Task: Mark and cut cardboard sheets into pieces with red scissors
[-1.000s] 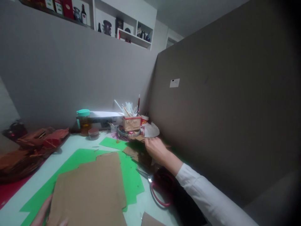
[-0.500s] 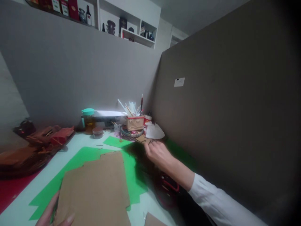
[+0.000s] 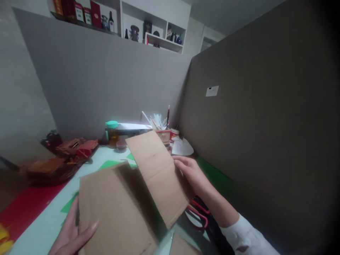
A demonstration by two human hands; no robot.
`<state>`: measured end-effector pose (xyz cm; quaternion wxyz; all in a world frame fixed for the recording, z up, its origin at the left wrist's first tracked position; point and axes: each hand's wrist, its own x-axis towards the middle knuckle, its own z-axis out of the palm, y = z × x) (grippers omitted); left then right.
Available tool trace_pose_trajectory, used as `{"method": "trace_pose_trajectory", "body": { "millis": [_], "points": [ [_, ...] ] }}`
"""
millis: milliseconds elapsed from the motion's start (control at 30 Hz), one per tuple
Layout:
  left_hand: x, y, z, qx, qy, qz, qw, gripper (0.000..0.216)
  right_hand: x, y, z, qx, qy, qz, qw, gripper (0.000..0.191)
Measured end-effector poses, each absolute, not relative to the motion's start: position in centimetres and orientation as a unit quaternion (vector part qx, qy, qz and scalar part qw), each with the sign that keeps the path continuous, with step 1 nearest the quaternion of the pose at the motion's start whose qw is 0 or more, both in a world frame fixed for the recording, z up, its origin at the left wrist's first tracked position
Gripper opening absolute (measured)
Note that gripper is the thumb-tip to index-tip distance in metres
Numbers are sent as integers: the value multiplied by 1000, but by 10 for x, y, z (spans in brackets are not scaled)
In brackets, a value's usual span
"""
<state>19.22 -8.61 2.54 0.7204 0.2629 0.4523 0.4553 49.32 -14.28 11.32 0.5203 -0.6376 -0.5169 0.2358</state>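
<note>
A large brown cardboard sheet (image 3: 124, 198) with a folded flap rises off the desk in front of me. My left hand (image 3: 69, 233) grips its lower left edge, thumb lying on top. My right hand (image 3: 192, 173) holds the flap's right edge from behind, fingers curled round it. Green paper (image 3: 111, 164) lies on the desk beneath the cardboard, mostly hidden. Red-handled scissors (image 3: 199, 214) rest on the desk under my right forearm.
A tool holder with pens (image 3: 163, 131), a teal-lidded jar (image 3: 112, 131), a small dark pot (image 3: 121, 146) and white paper (image 3: 182, 148) sit at the back corner. Reddish-brown craft pieces (image 3: 63, 159) pile at the left. Grey partition walls (image 3: 252, 124) close in behind and right. Another cardboard piece (image 3: 183, 248) lies near me.
The cardboard has been lifted off the desk and its flap folded up. My right hand came back from the small scraps at the rear and took hold of the flap. The view shifted left.
</note>
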Motion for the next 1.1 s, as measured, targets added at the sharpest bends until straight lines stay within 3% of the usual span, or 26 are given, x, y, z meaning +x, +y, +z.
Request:
{"method": "trace_pose_trajectory", "body": {
  "millis": [200, 367, 467, 867, 1100],
  "points": [
    [197, -103, 56, 257, 422, 506, 707, 92, 476, -142, 91, -588, -436, 335, 594, 42],
    [196, -105, 57, 305, 443, 530, 655, 107, 478, -142, 84, -592, -392, 341, 616, 49],
    [196, -107, 54, 321, 455, 529, 641, 111, 472, -141, 78, -590, -387, 359, 611, 50],
    [198, -106, 39, 293, 434, 500, 690, 73, 418, -133, 52, -546, -473, 457, 519, 48],
    [195, -109, 39, 275, 417, 489, 715, 81, 439, -139, 56, -588, -474, 421, 503, 48]
  ]
}}
